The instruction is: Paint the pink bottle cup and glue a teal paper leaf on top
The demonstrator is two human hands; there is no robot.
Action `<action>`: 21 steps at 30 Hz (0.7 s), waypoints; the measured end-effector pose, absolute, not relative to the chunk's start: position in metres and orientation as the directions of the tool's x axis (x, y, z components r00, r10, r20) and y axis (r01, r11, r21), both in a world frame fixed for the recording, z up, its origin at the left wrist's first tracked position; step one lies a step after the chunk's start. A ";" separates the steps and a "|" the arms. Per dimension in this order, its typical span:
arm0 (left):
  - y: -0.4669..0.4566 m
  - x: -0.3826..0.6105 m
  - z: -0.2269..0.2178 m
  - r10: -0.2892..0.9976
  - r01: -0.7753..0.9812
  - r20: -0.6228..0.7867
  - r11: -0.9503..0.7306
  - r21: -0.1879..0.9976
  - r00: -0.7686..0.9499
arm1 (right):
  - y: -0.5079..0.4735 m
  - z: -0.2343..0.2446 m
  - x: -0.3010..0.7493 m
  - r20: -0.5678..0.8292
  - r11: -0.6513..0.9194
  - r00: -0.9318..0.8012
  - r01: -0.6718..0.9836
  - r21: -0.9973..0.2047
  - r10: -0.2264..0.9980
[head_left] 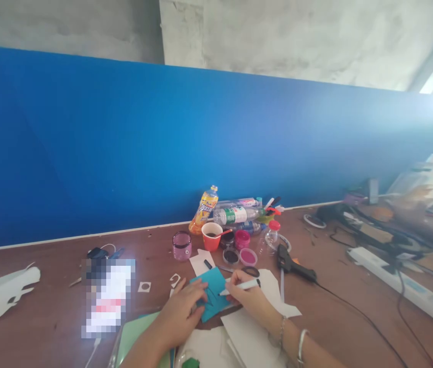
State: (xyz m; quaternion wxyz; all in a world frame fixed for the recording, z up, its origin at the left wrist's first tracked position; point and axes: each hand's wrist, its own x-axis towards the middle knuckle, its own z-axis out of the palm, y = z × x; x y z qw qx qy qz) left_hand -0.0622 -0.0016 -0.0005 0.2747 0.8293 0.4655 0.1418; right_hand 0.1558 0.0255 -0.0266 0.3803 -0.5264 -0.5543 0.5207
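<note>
My left hand [180, 311] lies on a teal piece of paper [212, 286] on the brown table, fingers pressing it flat. My right hand [247, 299] grips a white marker [241, 286], its tip touching the teal paper where dark lines are drawn. White paper sheets [250, 337] lie under and around my hands. Bracelets circle my right wrist.
Behind the paper stand an orange cup [212, 236], a purple jar [182, 246], small pots of pink and dark stuff [247, 256] and several plastic bottles [235, 214]. A black glue gun [293, 263] lies right, a power strip [404, 286] farther right. A blue board [201, 143] backs the table.
</note>
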 end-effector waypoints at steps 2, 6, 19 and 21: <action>-0.001 -0.061 0.001 0.856 0.702 -0.032 -0.403 0.587 0.517 | 0.026 -0.034 0.156 -0.096 -0.061 -0.166 0.208 -0.976 0.981; -0.001 -0.061 -0.002 0.871 0.720 -0.043 -0.375 0.584 0.489 | 0.024 -0.033 0.157 -0.030 0.005 -0.180 0.195 -0.981 0.983; -0.005 -0.064 0.004 0.823 0.720 -0.042 -0.470 0.510 0.567 | 0.021 -0.035 0.154 -0.006 0.043 -0.209 0.227 -0.973 0.978; -0.005 -0.064 0.003 0.823 0.717 -0.037 -0.471 0.513 0.567 | 0.021 -0.034 0.154 -0.008 0.043 -0.188 0.264 -0.963 0.982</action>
